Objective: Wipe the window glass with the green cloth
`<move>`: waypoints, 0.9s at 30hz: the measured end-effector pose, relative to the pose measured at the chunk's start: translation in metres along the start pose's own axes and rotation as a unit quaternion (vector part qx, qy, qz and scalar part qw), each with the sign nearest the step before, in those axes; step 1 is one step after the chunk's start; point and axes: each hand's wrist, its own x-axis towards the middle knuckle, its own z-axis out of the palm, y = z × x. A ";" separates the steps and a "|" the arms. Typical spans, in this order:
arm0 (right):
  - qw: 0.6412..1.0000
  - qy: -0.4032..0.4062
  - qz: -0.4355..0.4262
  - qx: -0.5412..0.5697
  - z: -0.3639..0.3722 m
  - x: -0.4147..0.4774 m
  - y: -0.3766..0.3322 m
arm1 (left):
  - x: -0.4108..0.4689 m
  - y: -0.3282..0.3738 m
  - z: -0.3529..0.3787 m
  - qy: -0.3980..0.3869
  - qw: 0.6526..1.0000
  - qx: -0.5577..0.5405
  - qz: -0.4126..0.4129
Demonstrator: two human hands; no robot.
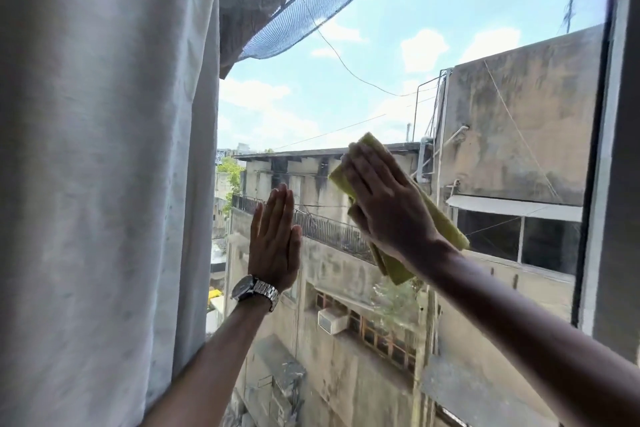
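The window glass (pixel 398 55) fills the middle of the head view, with sky and grey buildings behind it. My right hand (pixel 388 204) lies flat on the yellow-green cloth (pixel 446 225) and presses it against the pane at mid height. The cloth is folded and sticks out above the fingertips and below the wrist. My left hand (pixel 275 239) is flat against the glass further left, fingers straight and together, holding nothing. A metal watch (pixel 256 291) sits on that wrist.
A pale grey curtain (pixel 104 184) hangs along the left side and covers that part of the window. The dark window frame (pixel 609 149) runs down the right edge. Netting (pixel 311 0) hangs outside at the top.
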 end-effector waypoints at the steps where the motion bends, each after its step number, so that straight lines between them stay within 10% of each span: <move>1: 1.000 -0.004 0.015 0.022 0.006 -0.015 -0.019 | 0.001 0.000 0.000 0.001 1.000 -0.001 0.000; 9: 0.950 -0.125 -0.287 -0.011 0.019 -0.115 -0.058 | 0.000 0.001 -0.001 0.004 1.000 -0.011 0.005; 18: 0.996 0.041 0.074 0.036 -0.010 0.016 0.009 | 0.000 0.002 -0.003 0.011 1.000 -0.015 0.013; 23: 0.964 -0.112 -0.241 -0.010 0.008 -0.068 -0.017 | 0.000 0.004 -0.003 0.013 1.000 -0.018 0.006; 27: 0.931 -0.140 -0.335 -0.025 -0.003 -0.092 0.021 | 0.000 0.005 -0.005 0.005 1.000 -0.018 0.005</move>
